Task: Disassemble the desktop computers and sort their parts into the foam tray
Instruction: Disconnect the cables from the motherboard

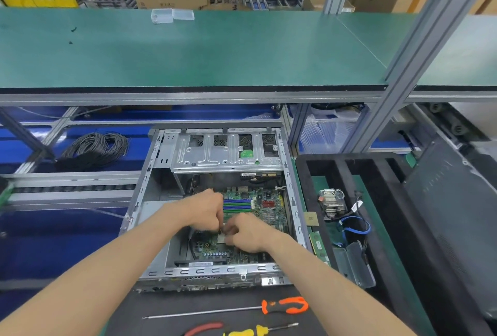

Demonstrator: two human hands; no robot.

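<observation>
Both the left hand and right hand are curled, pinching a connector on the motherboard; to their right, the foam tray already holds a heatsink and cables, the board remains

Left hand and right hand: fingertips curled out of sight over the motherboard; what they pinch, cannot tell. Small pale square between them, too small to identify. Yellow screwdriver and red pliers cut by bottom edge. Foam tray right side blurred.
</observation>
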